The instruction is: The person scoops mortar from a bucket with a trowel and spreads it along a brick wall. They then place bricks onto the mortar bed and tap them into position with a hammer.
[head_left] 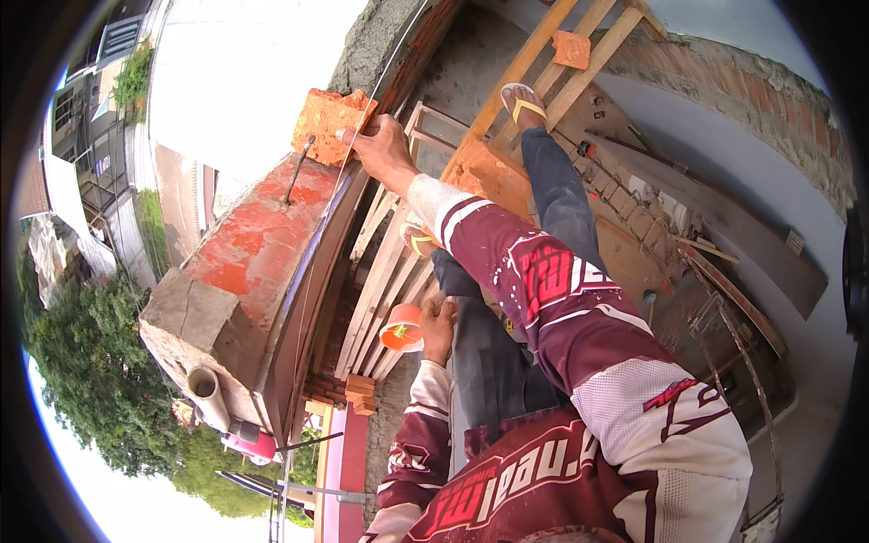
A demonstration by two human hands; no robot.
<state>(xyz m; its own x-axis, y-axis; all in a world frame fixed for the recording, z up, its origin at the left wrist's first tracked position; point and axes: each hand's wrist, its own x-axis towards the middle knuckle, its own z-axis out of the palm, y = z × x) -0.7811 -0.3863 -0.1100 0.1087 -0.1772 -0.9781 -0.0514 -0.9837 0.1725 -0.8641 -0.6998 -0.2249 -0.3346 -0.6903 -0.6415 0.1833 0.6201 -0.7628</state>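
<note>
My right hand [380, 149] reaches to the top of the wall, its fingers and thumb gripping the near right edge of a rough orange brick [324, 122]. The brick sits on the red, mortar-stained wall top [262, 226], and a taut thin string [312, 262] runs along the edge beside it. A dark metal rod [298, 170] sticks up against the brick's lower side. By my left thigh, my left hand [438, 328] has its fingers curled. An orange cup-like container [401, 328] with something yellow-green inside appears right beside that hand; whether I hold it is unclear.
My sandalled feet stand on wooden planks [380, 281] of a scaffold. More orange bricks [489, 176] lie between them, and one piece [571, 49] is on the far boards. A grey pipe [207, 395] projects near the wall's end. Debris [625, 199] covers the floor far below.
</note>
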